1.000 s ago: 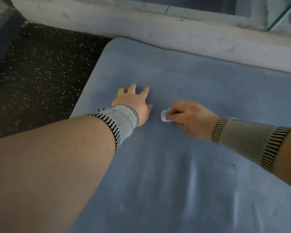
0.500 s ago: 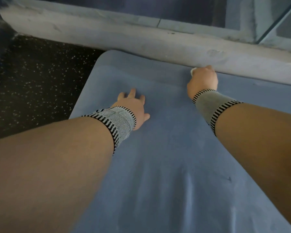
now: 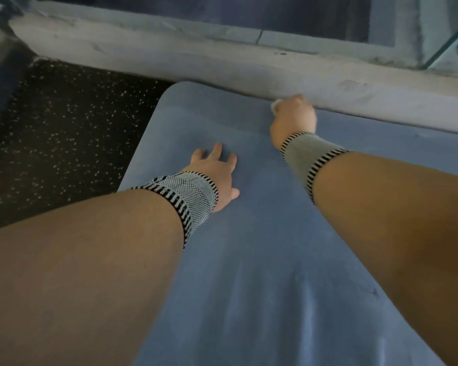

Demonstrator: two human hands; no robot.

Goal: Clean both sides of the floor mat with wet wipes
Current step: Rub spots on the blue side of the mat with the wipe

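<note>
Both bare forearms reached forward, each wrist wrapped in a knitted band with black-and-white striped edges. The left hand (image 3: pixel 217 178) lay palm down, its fingers (image 3: pixel 218 151) spread and straight, thumb pointing to the right. The right arm stretched farther ahead, and the right hand (image 3: pixel 294 120) was curled into a fist with its back facing up, its fingers tucked out of sight beneath it.
</note>
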